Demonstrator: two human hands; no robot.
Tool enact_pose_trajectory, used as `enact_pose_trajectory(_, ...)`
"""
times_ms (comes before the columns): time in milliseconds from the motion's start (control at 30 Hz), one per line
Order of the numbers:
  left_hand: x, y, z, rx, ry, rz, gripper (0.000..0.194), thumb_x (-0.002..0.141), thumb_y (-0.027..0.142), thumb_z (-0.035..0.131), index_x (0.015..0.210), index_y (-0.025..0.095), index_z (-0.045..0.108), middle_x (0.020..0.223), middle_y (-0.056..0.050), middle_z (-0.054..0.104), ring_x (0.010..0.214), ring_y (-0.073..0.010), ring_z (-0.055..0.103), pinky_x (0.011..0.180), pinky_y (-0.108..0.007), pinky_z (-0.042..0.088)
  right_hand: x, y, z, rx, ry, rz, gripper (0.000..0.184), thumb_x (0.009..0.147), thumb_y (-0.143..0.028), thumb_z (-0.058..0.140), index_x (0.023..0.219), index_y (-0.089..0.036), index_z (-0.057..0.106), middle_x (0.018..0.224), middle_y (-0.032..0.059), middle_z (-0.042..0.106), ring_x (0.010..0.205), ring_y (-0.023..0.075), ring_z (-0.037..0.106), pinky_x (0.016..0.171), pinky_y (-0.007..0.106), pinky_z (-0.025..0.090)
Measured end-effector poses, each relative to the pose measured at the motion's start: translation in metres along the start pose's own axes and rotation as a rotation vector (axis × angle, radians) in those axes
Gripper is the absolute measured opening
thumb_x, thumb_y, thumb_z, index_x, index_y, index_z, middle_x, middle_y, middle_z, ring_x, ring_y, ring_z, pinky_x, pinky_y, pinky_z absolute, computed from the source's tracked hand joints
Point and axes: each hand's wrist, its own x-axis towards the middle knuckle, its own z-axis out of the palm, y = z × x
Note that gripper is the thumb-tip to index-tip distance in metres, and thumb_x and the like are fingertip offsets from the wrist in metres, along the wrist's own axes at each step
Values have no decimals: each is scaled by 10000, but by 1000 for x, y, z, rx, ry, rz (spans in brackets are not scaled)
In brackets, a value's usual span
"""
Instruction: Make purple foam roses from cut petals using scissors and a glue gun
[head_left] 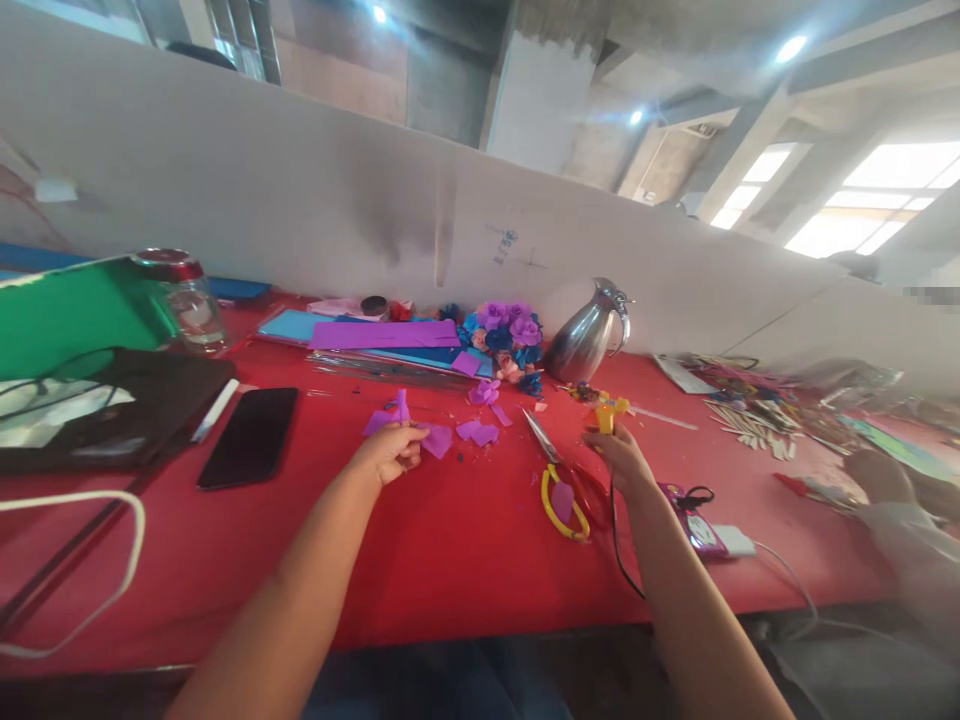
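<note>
My left hand (391, 455) is closed in a pinch around a small rolled piece of purple paper (403, 404), which sticks up above the fingers. Flat purple paper petals (436, 441) lie right by that hand. A yellow glue gun (606, 414), its dark cord trailing down, is gripped in my right hand (619, 452). Between the hands rest scissors (556, 482) with yellow and red handles, a purple petal (562, 502) inside the yellow loop. More cut petals (478, 432) and a small purple paper flower (484, 392) sit on the red table (450, 560).
Behind are paper flowers (510, 335), purple paper strips (386, 335) and a metal jug (589, 330). Leftward lie a black phone (249, 437), a white pen (216, 410) and a glass jar (193, 305). A power bank (697, 525) and a co-worker's arm (892, 500) are rightward.
</note>
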Motion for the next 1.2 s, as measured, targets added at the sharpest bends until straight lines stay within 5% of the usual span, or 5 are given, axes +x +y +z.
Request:
enact_pose_trajectory(300,5,5,-5,-6,-56,-4,268,596,20,707,581,148,472,415,103,403,289,22,207,343,-153,121,-49,-50,18,469,-250,23,395,553,-214,796,891,-198,592,939,12,686,653,87,609,561,178,474)
enact_pose_trajectory(500,1,1,-4,325,-117,32,234,539,135,767,663,130,568,409,80,446,306,-3,241,366,-177,113,-65,-65,20,428,-267,8,290,712,-385,708,877,-193,565,636,-34,614,468,59,451,397,163,305)
enact_pose_trajectory(667,-1,0,-4,394,-59,60,235,541,193,749,662,151,552,390,95,396,335,-22,234,400,-201,129,-82,-68,35,415,-310,49,308,688,-403,699,828,-200,514,572,-37,577,514,96,504,468,190,362)
enact_pose_trajectory(933,-9,-5,4,634,-20,135,164,513,195,735,579,164,588,459,61,473,434,-71,339,452,-232,213,-113,-56,60,-31,-618,-115,390,797,-566,535,789,-176,536,532,-48,472,454,82,411,445,211,323)
enact_pose_trajectory(1200,-7,-8,6,692,1,213,103,516,177,705,529,173,603,546,18,583,599,-141,529,604,-260,389,-131,-53,62,-504,-646,-150,426,853,-568,444,661,-189,473,524,-22,493,471,102,455,448,224,291)
